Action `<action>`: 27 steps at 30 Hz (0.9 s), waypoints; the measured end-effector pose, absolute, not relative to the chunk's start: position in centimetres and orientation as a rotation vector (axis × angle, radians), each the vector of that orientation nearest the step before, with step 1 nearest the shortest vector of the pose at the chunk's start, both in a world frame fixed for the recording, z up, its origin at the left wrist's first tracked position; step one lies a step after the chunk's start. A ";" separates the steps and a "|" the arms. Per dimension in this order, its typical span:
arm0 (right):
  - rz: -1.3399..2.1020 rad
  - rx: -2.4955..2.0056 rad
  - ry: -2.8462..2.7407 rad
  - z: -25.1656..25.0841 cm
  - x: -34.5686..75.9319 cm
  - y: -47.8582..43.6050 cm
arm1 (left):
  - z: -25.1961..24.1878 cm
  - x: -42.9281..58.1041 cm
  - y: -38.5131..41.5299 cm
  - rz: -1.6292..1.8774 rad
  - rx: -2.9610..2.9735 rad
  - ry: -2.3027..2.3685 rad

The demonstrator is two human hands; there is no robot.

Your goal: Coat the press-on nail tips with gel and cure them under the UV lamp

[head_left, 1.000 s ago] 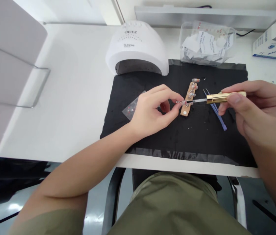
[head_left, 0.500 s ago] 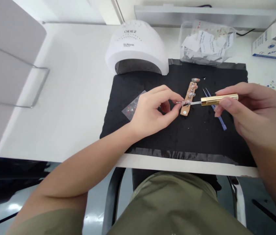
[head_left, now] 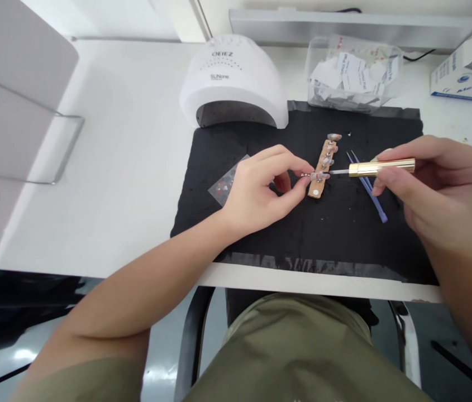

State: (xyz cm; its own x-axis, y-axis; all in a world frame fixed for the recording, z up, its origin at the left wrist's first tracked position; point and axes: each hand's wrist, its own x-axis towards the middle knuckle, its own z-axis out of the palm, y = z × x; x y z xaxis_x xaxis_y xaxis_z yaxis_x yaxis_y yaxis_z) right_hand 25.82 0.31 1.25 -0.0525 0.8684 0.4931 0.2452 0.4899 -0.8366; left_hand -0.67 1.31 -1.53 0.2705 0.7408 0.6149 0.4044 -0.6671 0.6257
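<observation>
Between thumb and forefinger, my left hand (head_left: 267, 181) pinches a small beaded metal holder (head_left: 305, 175). At its end sits a clear false nail (head_left: 319, 176) with orange and pale specks. My right hand (head_left: 445, 184) grips the gold handle of a nail polish brush (head_left: 382, 167). The brush points left, its tip at or just beside the nail's right end; contact is hard to tell. Behind the nail lies a brown strip (head_left: 316, 188) carrying several more decorated false nails (head_left: 334, 137). Blue tweezers (head_left: 373, 196) rest on the black mat, left of my right fingers.
A white nail lamp (head_left: 236, 78) stands at the mat's (head_left: 286, 234) back left. Behind the mat is a clear tub (head_left: 315, 95) of alcohol pad wrappers, with an alcohol pads box (head_left: 464, 75) at right. A clear sachet (head_left: 221, 187) lies partly under my left hand.
My right hand has drawn the brush slightly right, so its tip has moved from over the nail to its right end. My left hand stays in place.
</observation>
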 end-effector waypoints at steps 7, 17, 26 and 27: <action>0.660 -0.936 -1.602 1.2 25.9 0.2 | -1.5 -0.8 1.3 1.334 2.218 1.065; 0.711 -0.911 -1.624 1.4 25.9 0.1 | -1.6 -0.7 1.5 1.360 2.203 1.019; 0.757 -0.919 -1.656 1.5 26.0 0.0 | -1.5 -0.8 1.4 1.332 2.218 1.053; 0.760 -0.913 -1.664 1.5 26.0 0.0 | -1.5 -0.8 1.4 1.326 2.221 1.057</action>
